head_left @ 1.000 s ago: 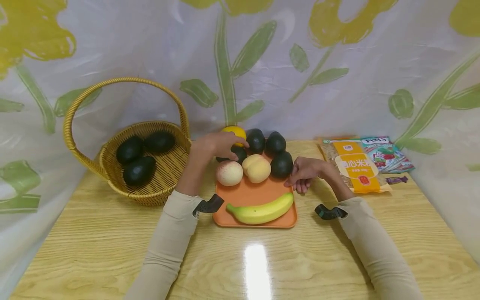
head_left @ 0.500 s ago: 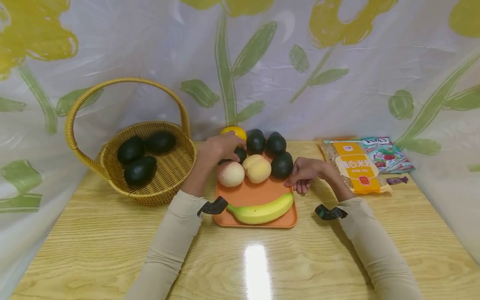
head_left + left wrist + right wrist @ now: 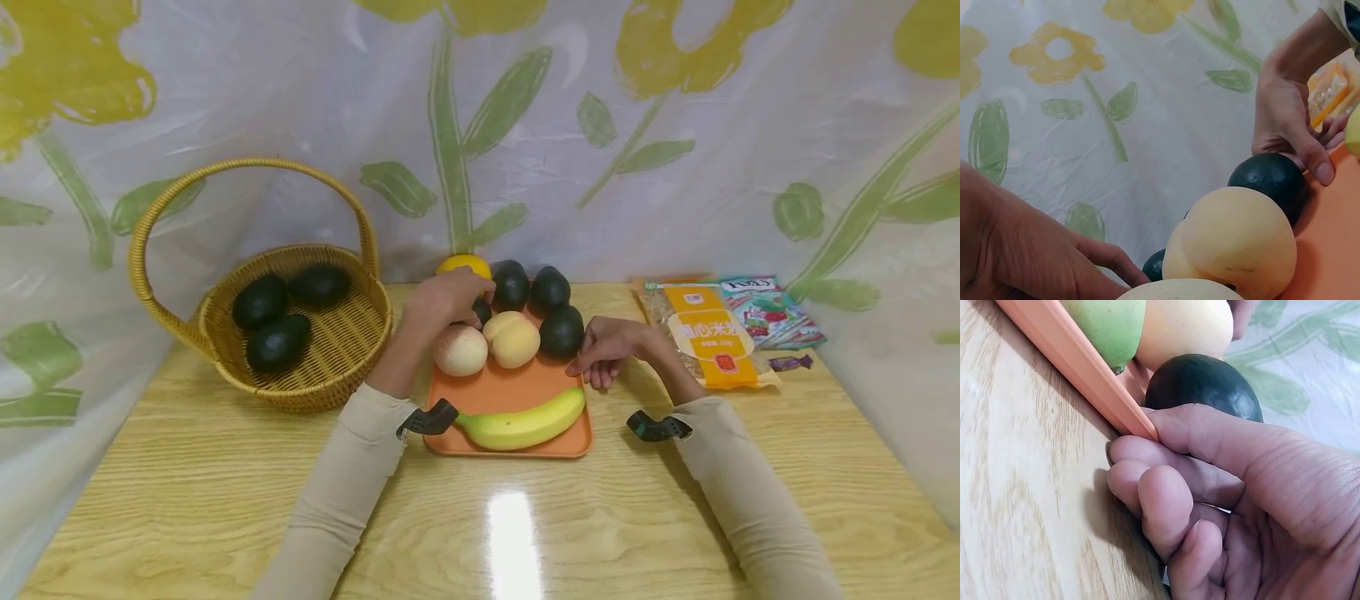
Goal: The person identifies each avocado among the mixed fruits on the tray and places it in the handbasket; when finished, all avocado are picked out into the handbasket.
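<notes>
On the orange tray (image 3: 517,379) lie several dark green avocados (image 3: 561,332), a pale peach (image 3: 461,350), a yellow peach (image 3: 512,339) and a banana (image 3: 521,423). My left hand (image 3: 448,298) reaches over the tray's back left, its fingers curled at an avocado (image 3: 482,310) that is mostly covered by the hand. Behind that hand is a yellow fruit (image 3: 465,265), partly hidden. With thumb and fingers, my right hand (image 3: 606,346) pinches the tray's right rim beside an avocado; the right wrist view shows the thumb on the rim (image 3: 1094,381) and curled fingers below.
A wicker basket (image 3: 360,329) with a tall handle holds 3 avocados at the left. To the right lie an orange-and-clear food packet (image 3: 708,333), a teal packet (image 3: 772,312) and a small purple wrapped candy (image 3: 791,362). A flower-patterned sheet (image 3: 525,167) hangs behind the table.
My left wrist and forearm have shifted a little to the right, and the hand covers more of the avocado. The right hand keeps its hold on the tray rim.
</notes>
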### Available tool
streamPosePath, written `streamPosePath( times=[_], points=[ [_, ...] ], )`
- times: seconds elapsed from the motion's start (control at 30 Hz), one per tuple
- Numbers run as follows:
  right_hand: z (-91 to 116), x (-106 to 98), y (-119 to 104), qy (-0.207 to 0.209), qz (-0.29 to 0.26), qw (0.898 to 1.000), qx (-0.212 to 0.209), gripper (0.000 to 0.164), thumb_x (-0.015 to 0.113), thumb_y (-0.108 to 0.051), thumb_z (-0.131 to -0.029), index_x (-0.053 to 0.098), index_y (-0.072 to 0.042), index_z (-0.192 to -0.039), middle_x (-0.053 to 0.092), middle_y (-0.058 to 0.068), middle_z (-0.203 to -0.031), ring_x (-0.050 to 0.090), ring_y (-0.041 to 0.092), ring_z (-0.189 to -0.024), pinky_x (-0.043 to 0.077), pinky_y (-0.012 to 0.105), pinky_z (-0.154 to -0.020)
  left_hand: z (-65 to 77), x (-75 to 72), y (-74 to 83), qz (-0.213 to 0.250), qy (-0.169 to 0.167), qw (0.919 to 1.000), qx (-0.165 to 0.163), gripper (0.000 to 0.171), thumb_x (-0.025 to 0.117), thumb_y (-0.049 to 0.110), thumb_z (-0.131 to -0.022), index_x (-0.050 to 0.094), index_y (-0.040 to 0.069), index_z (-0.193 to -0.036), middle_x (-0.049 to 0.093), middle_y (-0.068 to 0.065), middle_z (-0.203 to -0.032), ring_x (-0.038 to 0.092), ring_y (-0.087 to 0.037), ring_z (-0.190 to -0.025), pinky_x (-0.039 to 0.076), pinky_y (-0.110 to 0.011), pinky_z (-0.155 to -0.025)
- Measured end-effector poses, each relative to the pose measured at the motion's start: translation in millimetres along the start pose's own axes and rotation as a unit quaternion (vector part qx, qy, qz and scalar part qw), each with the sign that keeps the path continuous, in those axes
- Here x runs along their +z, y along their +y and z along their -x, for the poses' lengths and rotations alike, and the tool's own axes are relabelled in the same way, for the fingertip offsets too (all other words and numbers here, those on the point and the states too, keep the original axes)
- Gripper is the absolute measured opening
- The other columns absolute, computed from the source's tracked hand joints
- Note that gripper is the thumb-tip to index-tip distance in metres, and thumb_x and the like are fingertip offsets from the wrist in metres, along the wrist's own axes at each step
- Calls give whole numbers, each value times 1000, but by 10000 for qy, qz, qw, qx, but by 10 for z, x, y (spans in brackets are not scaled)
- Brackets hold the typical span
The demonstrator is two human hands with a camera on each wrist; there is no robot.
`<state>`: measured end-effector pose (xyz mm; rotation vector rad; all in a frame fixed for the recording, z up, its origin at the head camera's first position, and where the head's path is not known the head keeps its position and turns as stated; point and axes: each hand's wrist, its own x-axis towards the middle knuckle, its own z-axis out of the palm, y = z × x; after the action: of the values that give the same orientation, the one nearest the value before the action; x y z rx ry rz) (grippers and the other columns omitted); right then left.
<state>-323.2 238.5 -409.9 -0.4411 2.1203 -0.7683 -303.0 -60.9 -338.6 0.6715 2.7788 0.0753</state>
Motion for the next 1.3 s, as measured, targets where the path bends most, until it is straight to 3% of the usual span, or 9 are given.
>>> streamPosePath(
  times=[0.4,0.67,0.9,1.17,1.3],
  points=[
    [-13,12,-11,10,-25,10000,9,34,78,-28,-94,79,-1,-73,73,1,-58,69,9,-51,52,20,-51,38,-56,-71,349,61,9993,106,35,81,15,-92,66,13,-124,67,-11,-131,61,-29,-122,54,-43,-98],
    [-5,17,-30,-71,-69,9999,-12,33,77,-27,-95,79,-1,-73,73,1,-58,69,9,-50,50,19,-50,134,-128,-157,470,559,9972,136,41,80,14,-92,58,9,-127,67,-13,-129,63,-31,-117,53,-44,-96],
    [-13,5,2,-52,-53,10000,-16,33,78,-26,-94,79,0,-74,73,1,-58,69,9,-50,51,20,-50,279,-273,-195,636,903,9939,0,52,73,14,-95,59,12,-145,56,-19,-149,52,-39,-137,49,-50,-112],
    [-1,10,1,-40,-42,10000,-13,33,78,-27,-94,79,0,-74,73,1,-59,69,9,-51,51,19,-50,430,-382,-214,835,1241,9887,-66,57,73,14,-92,61,15,-148,47,-24,-143,51,-37,-125,50,-48,-107],
    [-9,16,9,-27,-89,10000,-14,33,78,-26,-94,79,1,-75,73,2,-59,69,8,-50,51,20,-50,505,-416,-239,936,1418,9854,-70,55,73,16,-90,64,13,-144,46,-24,-145,51,-40,-129,49,-49,-105]
  ],
)
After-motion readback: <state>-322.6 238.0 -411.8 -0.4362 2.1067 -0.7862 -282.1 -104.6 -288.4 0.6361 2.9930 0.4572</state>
